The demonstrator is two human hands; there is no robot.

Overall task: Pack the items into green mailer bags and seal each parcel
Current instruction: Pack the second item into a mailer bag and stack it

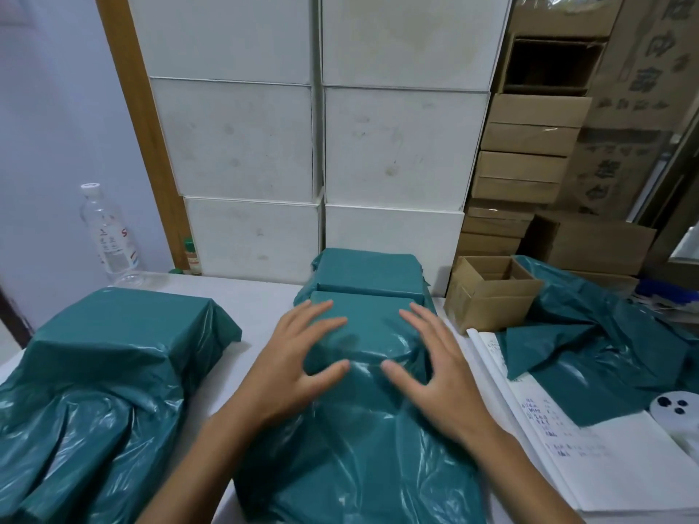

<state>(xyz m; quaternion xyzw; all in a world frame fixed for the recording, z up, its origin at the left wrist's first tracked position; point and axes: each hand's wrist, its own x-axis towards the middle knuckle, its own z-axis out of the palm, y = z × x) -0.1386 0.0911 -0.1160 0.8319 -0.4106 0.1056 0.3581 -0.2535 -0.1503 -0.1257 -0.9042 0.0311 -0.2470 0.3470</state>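
A green mailer bag point(363, 429) with a boxy item inside lies on the white table in front of me, its loose open end trailing toward me. My left hand point(291, 357) and my right hand point(438, 364) hover over or rest on the boxed part, fingers spread, gripping nothing. A wrapped green parcel point(368, 272) sits just behind it. Another bagged box point(113, 342) lies at the left with its loose end crumpled toward me. Empty green mailer bags point(590, 346) are heaped at the right.
White boxes point(317, 145) are stacked against the back. Brown cartons point(529, 160) pile at the right, one small open carton point(491, 293) on the table. A water bottle point(107, 236) stands back left. A written notebook point(567, 448) and a white disc point(677, 410) lie at right.
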